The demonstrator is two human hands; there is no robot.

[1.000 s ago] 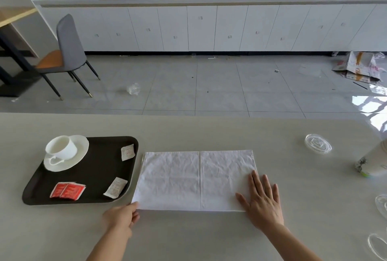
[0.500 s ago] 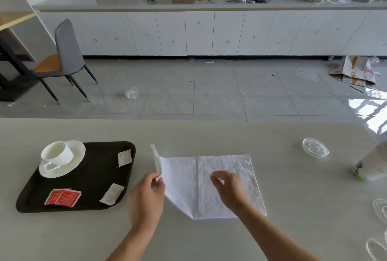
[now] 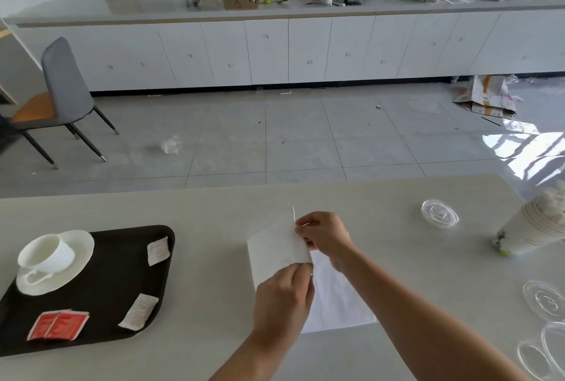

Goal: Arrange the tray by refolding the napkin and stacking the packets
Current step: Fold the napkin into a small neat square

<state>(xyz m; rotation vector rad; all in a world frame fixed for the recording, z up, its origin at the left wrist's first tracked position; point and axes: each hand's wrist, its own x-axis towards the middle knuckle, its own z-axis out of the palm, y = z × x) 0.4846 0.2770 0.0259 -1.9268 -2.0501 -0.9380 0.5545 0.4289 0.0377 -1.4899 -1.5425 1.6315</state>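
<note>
I've got both hands — left hand [image 3: 282, 298], right hand [image 3: 325, 235] — in a pinching grip on the napkin's [image 3: 275, 253] lifted flap — uneven pull skews the fold.

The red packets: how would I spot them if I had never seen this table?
Start at the dark tray on the table's left side. The red packets lie flat in its near left corner, in front of the white cup and saucer. The tray's two other packets are white; only these are red.

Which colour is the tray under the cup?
Dark brown tray, seen in the head view.
</note>
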